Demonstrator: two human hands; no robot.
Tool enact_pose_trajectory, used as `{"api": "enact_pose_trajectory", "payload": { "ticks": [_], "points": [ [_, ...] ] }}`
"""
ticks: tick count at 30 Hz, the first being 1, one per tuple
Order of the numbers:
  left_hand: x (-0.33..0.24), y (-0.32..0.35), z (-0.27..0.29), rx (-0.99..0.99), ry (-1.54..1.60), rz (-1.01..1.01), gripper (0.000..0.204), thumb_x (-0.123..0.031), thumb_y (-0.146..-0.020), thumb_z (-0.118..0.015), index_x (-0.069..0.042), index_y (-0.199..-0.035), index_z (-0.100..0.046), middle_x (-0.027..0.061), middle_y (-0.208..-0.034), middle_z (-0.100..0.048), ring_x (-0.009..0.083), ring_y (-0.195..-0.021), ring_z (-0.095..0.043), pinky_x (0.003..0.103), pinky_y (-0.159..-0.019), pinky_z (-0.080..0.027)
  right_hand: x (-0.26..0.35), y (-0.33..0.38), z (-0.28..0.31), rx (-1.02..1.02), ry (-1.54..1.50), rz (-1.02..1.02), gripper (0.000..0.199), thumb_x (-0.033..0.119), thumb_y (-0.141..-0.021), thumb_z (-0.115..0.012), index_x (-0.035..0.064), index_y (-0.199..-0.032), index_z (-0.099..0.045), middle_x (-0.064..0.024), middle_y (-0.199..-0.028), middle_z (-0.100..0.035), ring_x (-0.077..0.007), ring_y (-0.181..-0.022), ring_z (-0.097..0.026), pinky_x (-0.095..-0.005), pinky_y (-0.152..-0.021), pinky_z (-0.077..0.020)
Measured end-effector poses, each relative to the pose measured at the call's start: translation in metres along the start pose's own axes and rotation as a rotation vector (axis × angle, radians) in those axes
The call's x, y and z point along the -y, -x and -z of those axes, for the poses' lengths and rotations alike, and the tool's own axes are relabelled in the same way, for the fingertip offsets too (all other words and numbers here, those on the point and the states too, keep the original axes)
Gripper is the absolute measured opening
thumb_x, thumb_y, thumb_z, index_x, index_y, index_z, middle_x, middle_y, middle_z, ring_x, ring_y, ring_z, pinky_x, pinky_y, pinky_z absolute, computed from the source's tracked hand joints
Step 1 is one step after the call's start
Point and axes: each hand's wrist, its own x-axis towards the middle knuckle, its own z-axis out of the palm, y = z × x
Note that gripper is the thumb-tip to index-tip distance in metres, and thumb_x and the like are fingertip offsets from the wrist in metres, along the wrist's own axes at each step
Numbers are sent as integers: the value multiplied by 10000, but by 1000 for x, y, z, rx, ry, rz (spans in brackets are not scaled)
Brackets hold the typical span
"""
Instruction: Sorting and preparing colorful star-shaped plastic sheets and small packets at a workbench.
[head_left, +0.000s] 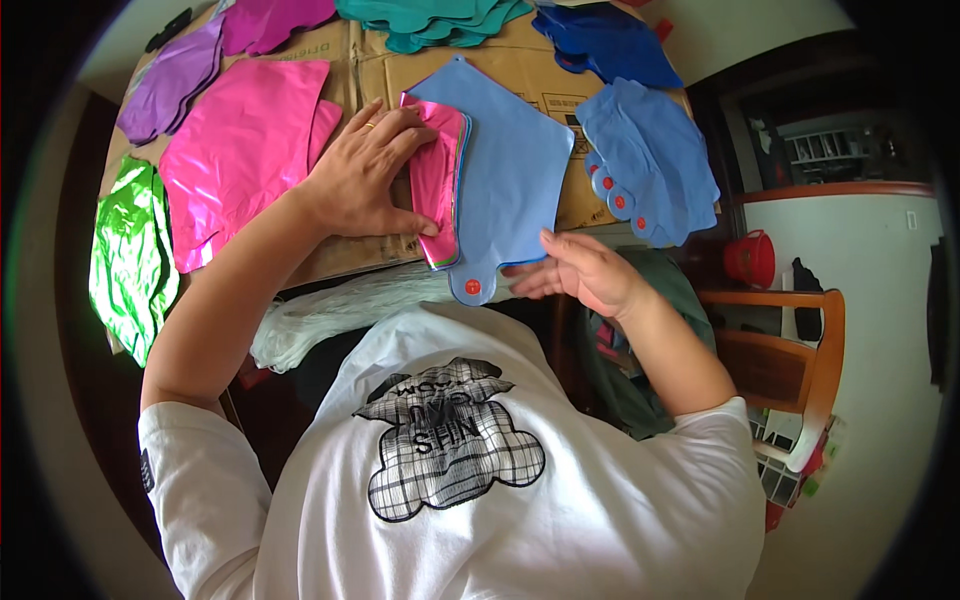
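A flat, uninflated blue foil balloon [510,150] lies on the cardboard in front of me, its rounded tab with a red dot pointing toward me. Along its left side rests a narrow folded stack of pink foil balloons [436,180] with thin coloured edges showing. My left hand [372,170], wearing a ring, grips this fold, fingers bent over its upper part and thumb on its lower part. At the blue balloon's lower right edge is my right hand [590,272], palm turned up and fingers apart. Its thumb touches or nearly touches the blue edge.
Cardboard [375,75] covers the table. Around it lie pink foil sheets [240,150], green foil [130,250], purple [180,80], teal [430,22] and dark blue pieces [610,45], plus a blue stack [650,160]. A wooden chair [780,350] and red bucket [750,258] stand right.
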Motion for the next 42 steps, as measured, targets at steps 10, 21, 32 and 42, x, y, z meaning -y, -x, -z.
{"api": "enact_pose_trajectory", "payload": {
  "ticks": [10,21,32,42],
  "points": [
    [-3,-1,2,1,-24,-4,959,-653,-610,-754,-70,-1317,-470,137,-1298,-476,327,-1336,-381,538,-1136,-233,72,-53,19,-439,478,349,328,290,-849,-661,-17,-952,-608,-116,-879,-686,-202,-730,-692,-335,-622,-548],
    [-1,2,1,11,5,-6,978,-646,-620,-753,-47,-1329,-444,173,-1357,-433,346,-1317,-395,515,-1129,-264,84,-62,-56,-785,1340,771,399,117,-803,-622,41,-1192,-575,-187,-963,-676,-356,-863,-659,-439,-764,-523],
    [-2,0,1,38,92,123,1152,-637,-566,-797,-42,-1410,-287,171,-1398,-421,334,-1347,-382,518,-1154,-223,56,-95,-73,-679,1423,1108,467,152,-719,-754,44,-1139,-579,-98,-887,-642,-284,-827,-617,-400,-778,-476],
    [-4,-1,3,60,100,140,1178,-617,-554,-816,-47,-1421,-259,162,-1391,-427,324,-1340,-392,507,-1159,-219,45,-113,-52,-409,1105,1324,304,90,-720,-736,25,-989,-610,-128,-924,-640,-326,-874,-604,-418,-842,-468]
  ]
}}
